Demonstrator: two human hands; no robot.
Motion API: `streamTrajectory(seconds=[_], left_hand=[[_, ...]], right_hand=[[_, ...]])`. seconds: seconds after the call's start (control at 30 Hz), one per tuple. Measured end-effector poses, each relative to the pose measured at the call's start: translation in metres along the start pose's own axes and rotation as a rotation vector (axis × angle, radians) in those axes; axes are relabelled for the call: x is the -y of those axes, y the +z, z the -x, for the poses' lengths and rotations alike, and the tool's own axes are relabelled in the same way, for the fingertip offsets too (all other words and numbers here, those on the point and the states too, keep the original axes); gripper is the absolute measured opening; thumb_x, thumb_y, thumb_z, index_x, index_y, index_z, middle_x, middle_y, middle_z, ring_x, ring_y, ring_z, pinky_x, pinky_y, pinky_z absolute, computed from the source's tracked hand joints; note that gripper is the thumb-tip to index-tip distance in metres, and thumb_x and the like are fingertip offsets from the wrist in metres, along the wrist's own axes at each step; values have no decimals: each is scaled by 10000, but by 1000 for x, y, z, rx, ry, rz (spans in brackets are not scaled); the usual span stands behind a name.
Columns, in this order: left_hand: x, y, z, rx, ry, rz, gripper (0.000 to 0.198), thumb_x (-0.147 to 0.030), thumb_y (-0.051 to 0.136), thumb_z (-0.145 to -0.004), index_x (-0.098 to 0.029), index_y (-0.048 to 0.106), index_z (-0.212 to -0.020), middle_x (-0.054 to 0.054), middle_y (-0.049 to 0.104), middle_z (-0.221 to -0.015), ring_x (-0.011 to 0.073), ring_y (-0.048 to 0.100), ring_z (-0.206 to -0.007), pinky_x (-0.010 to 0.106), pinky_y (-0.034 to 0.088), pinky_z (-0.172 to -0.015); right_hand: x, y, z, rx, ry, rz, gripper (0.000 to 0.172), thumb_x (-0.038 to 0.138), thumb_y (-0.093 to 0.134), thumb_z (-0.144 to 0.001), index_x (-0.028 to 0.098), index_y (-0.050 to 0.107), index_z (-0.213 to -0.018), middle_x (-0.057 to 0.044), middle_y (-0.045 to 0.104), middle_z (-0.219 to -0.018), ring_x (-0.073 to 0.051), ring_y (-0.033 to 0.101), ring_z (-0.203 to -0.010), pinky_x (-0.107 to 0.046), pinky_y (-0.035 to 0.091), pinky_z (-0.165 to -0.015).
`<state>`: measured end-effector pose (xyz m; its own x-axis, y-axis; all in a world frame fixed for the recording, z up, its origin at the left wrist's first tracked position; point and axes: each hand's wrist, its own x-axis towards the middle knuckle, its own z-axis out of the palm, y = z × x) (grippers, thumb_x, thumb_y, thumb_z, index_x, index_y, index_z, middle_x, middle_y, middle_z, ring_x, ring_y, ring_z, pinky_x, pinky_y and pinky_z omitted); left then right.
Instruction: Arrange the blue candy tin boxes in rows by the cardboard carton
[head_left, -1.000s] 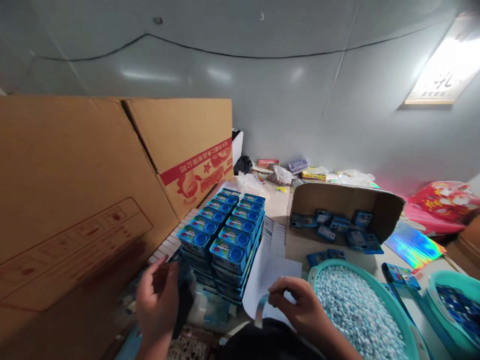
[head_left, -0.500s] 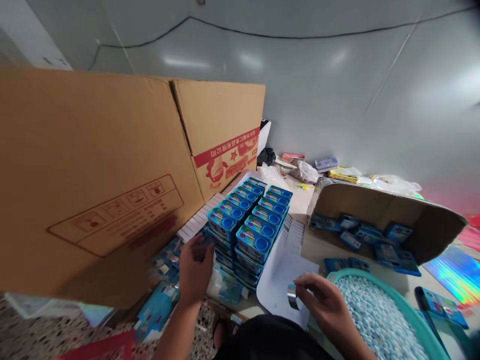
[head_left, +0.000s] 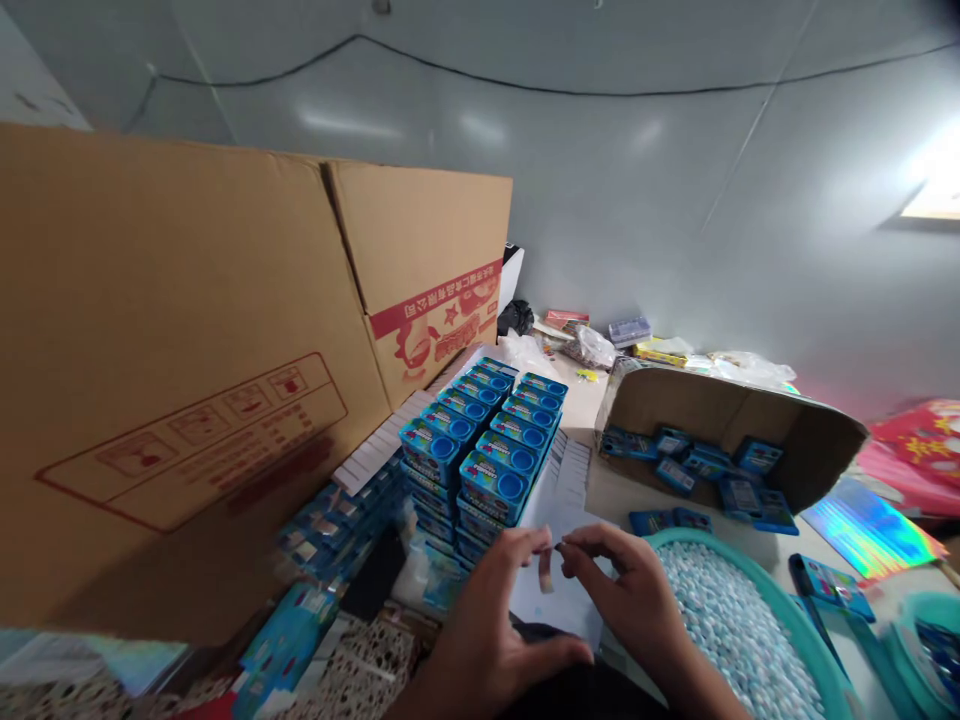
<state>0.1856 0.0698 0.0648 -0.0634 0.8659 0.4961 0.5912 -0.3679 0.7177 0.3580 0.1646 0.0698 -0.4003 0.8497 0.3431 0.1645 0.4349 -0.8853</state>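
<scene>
A small shiny strip hangs between my two hands in front of the stacked tins. My right hand pinches one end of it between thumb and fingertips. My left hand reaches in from the left, its fingertips touching the strip's upper end and its thumb stretched well apart. Just beyond the hands stand two rows of blue rectangular tins, piled in several layers. White paper lies under the hands.
A big cardboard box walls off the left. To the right, a turquoise basin holds pale blue and white candies. Behind it, an open carton contains blue packs. Flat blue cards lie low at left.
My left hand has moved right from beside the tins to the strip. My right hand has brought the strip left and up to meet it. The view has turned slightly right.
</scene>
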Motion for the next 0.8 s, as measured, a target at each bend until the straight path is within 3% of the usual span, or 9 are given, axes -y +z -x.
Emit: streamTrajectory(seconds=[0.1,0.17,0.3,0.47,0.53,0.6,0.67,0.73,0.8], left_hand=[[-3,6,-3,-45,2,26,269,-293,704,-936,-256,664,-1199,16,769,-1024,137,740,-927,230,602,-876],[-2,6,-3,-104,-5,45,129,-196,644,-953,-245,698,-1060,-8,761,-941,100,728,-882,174,574,-830],[-3,12,3,-129,-75,111,83,-206,624,-949,-225,705,-952,-18,743,-865,85,708,-816,159,545,-775],[-1,23,12,87,-328,205,121,-295,648,-923,-204,724,-945,6,778,-871,130,732,-826,202,543,-745],[7,21,17,111,-376,177,152,-333,668,-908,-201,717,-852,4,766,-800,141,728,-773,210,528,-675],[21,13,23,5,-322,50,301,-376,650,-919,-202,643,-673,-8,700,-655,136,680,-639,228,494,-593],[41,-1,30,-179,-282,-97,434,-413,630,-933,-208,544,-561,-14,615,-553,139,613,-542,260,473,-556],[65,-19,33,-351,-321,-166,376,-423,658,-919,-217,595,-611,-9,626,-583,165,620,-562,293,492,-577],[89,-41,32,-485,-360,-212,208,-416,710,-885,-210,709,-861,17,697,-747,202,676,-696,321,537,-647]], right_hand=[[4,-3,0,52,-30,52,179,283,679,-868,200,768,-737,-5,745,-639,-138,692,-579,-206,550,-592],[5,-6,1,73,-53,54,173,284,685,-868,203,770,-740,4,740,-629,-131,686,-571,-200,548,-598],[2,-6,5,98,-53,59,172,291,685,-878,207,778,-761,19,719,-593,-115,669,-534,-180,539,-581],[-12,2,11,114,4,46,170,298,686,-860,207,786,-758,-11,763,-667,-134,708,-576,-181,558,-587],[-16,4,12,118,22,51,182,321,683,-865,206,783,-766,-6,736,-625,-137,695,-561,-185,553,-573],[-20,5,11,109,31,62,203,345,673,-880,201,784,-789,1,709,-588,-133,673,-526,-188,546,-558],[-23,3,11,84,42,87,220,368,677,-888,196,784,-801,-2,704,-583,-135,670,-513,-194,550,-560],[-26,1,11,55,70,115,235,389,687,-892,192,783,-806,-8,707,-594,-136,668,-502,-198,551,-550],[-29,-2,11,39,91,130,247,404,699,-886,187,782,-803,-14,706,-601,-142,671,-500,-200,552,-528]])
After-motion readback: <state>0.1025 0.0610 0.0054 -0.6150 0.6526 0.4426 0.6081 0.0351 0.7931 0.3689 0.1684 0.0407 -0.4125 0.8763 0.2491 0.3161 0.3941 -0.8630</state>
